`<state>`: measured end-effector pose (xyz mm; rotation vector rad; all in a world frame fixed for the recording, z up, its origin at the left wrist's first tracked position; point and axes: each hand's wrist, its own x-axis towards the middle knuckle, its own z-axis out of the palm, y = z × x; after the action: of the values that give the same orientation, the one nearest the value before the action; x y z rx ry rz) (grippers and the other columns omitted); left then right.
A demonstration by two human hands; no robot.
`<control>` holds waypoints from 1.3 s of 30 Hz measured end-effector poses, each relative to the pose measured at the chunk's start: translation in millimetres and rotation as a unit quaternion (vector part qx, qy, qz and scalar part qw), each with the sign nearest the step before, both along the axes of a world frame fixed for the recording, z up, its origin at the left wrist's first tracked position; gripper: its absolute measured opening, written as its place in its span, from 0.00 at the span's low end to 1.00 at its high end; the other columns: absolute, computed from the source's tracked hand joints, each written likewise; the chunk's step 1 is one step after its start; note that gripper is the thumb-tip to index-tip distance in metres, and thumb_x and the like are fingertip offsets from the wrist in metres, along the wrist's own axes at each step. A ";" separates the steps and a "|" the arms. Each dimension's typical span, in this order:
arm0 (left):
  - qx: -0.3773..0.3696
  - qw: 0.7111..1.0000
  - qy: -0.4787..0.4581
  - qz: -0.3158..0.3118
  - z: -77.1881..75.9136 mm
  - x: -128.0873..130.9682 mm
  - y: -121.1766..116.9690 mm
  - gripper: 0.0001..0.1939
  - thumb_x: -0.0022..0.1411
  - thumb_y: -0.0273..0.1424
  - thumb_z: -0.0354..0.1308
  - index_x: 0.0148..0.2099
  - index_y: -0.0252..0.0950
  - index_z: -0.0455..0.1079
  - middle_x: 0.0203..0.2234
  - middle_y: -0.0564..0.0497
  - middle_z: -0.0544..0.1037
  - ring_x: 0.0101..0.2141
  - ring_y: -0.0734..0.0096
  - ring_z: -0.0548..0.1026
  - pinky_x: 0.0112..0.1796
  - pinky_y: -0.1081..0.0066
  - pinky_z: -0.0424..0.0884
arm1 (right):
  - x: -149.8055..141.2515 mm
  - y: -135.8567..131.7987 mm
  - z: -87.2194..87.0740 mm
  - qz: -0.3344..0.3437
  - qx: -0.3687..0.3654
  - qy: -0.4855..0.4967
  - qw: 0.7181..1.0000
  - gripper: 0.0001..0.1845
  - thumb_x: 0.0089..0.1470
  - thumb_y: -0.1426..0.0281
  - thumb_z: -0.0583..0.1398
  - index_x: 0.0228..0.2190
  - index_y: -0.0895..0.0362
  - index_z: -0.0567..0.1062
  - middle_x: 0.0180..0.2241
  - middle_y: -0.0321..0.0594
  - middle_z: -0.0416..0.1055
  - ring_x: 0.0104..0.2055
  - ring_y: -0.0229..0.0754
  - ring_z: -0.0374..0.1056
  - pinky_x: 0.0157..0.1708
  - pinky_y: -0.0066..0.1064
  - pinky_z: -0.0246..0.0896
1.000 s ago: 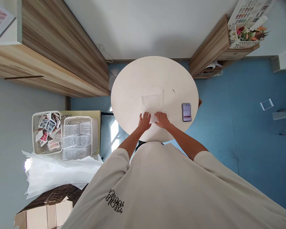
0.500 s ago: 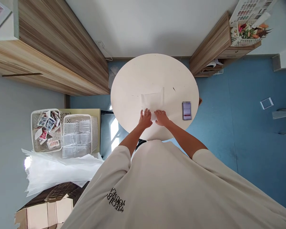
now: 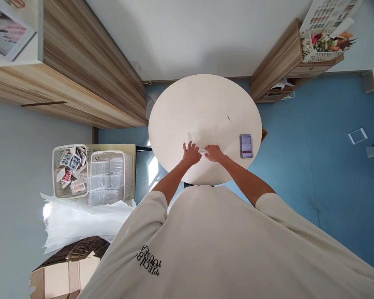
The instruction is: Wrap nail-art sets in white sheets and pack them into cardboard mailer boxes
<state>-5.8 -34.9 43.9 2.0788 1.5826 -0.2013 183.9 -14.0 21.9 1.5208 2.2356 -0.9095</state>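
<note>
Sheet point(image 3: 200, 136), thin, white and translucent, is laid on the round table point(image 3: 202, 97), just ahead of the person's 2 hands, and at its near edge a narrow white strip is seen between them. The left end of the strip is met by the left hand point(image 3: 192, 154), whose fingers are bent and slightly spread; the right end is met by the right hand point(image 3: 214, 153), whose fingers are curled together. Whether the strip is pinched or only pressed cannot be told. The phone point(image 3: 246, 145) is placed near the table's right edge, apart from the right hand. Off to the left, 2 white baskets are set side by side: small packets point(image 3: 71, 162) are held in 1, clear plastic boxes point(image 3: 106, 180) in the other.
</note>
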 end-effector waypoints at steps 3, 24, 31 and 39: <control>0.067 0.998 -0.010 -0.012 -0.9 1.7 -10.6 0.30 0.68 0.27 0.51 0.71 0.32 0.64 0.75 0.35 0.57 0.76 0.45 0.48 0.72 0.36 0.40 | -2.2 0.4 -4.8 -0.038 0.027 0.016 0.999 0.25 0.68 0.63 0.56 0.63 0.56 0.71 0.60 0.55 0.72 0.62 0.60 0.66 0.65 0.50 0.52; 0.000 0.995 0.030 -0.097 -21.2 37.6 -4.9 0.39 0.65 0.23 0.50 0.78 0.33 0.53 0.73 0.33 0.60 0.71 0.41 0.59 0.64 0.46 0.59 | 11.1 -23.6 -24.5 -0.483 0.015 0.011 0.875 0.22 0.61 0.54 0.61 0.51 0.52 0.68 0.57 0.52 0.69 0.62 0.58 0.62 0.59 0.50 0.57; -0.017 0.997 -0.001 -0.074 -18.1 39.9 4.3 0.37 0.66 0.26 0.51 0.76 0.39 0.57 0.70 0.34 0.64 0.70 0.40 0.61 0.63 0.46 0.60 | 2.1 -24.9 -25.2 -0.454 0.035 -0.020 0.890 0.21 0.63 0.58 0.60 0.53 0.53 0.66 0.58 0.56 0.67 0.62 0.59 0.62 0.59 0.51 0.57; -0.022 0.998 0.007 -0.058 -16.1 50.2 12.4 0.28 0.74 0.33 0.48 0.73 0.38 0.61 0.69 0.33 0.64 0.69 0.36 0.60 0.62 0.43 0.60 | -7.4 -20.9 -23.7 -0.488 0.011 -0.012 0.873 0.13 0.63 0.62 0.58 0.47 0.53 0.72 0.55 0.58 0.69 0.61 0.63 0.64 0.58 0.56 0.62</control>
<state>44.3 -22.6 27.8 2.1416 1.4532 -0.2887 176.5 -34.9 -1.7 2.6958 1.3445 -1.0547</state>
